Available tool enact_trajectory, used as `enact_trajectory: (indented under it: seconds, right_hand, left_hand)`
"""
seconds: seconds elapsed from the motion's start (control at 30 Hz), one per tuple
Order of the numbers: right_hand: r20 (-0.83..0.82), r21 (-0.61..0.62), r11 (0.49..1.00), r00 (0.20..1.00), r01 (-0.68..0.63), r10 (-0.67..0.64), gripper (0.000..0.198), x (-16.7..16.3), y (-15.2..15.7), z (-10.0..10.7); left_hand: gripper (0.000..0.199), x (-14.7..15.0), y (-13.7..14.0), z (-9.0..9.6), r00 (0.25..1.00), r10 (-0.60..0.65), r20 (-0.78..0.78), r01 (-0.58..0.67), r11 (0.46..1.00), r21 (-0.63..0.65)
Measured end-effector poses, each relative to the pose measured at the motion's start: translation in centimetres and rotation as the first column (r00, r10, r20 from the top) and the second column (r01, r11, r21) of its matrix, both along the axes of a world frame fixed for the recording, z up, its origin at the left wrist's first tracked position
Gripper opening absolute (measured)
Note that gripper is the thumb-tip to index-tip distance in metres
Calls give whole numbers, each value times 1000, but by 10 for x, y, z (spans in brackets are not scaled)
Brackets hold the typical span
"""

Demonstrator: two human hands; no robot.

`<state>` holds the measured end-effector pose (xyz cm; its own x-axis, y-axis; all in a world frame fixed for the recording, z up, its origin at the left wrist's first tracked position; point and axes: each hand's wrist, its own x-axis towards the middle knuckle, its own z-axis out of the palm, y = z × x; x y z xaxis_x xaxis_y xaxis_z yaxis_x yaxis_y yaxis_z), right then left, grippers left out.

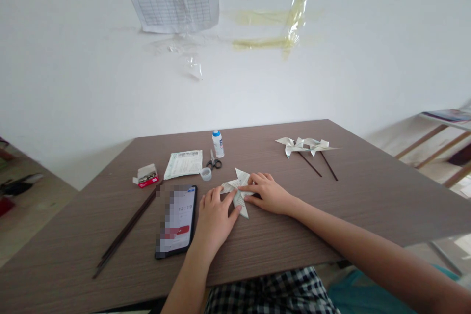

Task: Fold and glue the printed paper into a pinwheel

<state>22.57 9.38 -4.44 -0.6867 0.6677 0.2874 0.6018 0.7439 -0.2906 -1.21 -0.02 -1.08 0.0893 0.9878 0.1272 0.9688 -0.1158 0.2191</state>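
Observation:
A pinwheel (240, 200) folded from printed paper lies on the table in front of me, its pointed blades spread out. My left hand (215, 211) holds it from the left, with a fingertip near the centre and the thumb at the lower blade. From the right, my right hand (269, 194) grips it, thumb and forefinger bent onto the folded paper near the middle. The fingers of both hands partly cover the pinwheel. Close to my left hand lies a phone (180, 221) with its screen lit.
Beyond my hands stand a small clear cup (206, 174), scissors (214, 163) and a white glue bottle (218, 144). A folded paper packet (184, 163), a small red-and-white box (147, 175) and dark sticks (127, 230) lie left. Two pinwheels on sticks (303, 147) lie back right, before the wall.

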Motion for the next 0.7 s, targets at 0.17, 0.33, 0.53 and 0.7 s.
enact_trajectory:
  seconds: [0.17, 0.33, 0.53, 0.7]
  right_hand:
    - [-19, -51, 999, 1000, 0, -1, 37, 2, 0, 0]
    - [-47, -74, 997, 999, 1, -5, 37, 3, 0, 3]
    - [-57, -63, 998, 998, -6, 2, 35, 4, 1, 3]
    - [-19, -26, 1000, 1000, -2, 2, 30, 3, 0, 4]
  left_hand:
    - [50, 0, 0, 2, 1000, -3, -18, 3, 1000, -19]
    - [49, 1, 0, 4, 1000, -12, -24, 12, 1000, -17]
    - [48, -1, 0, -5, 1000, -14, -12, 15, 1000, 11]
    - [49, -2, 1, -8, 1000, -11, -23, 11, 1000, 15]
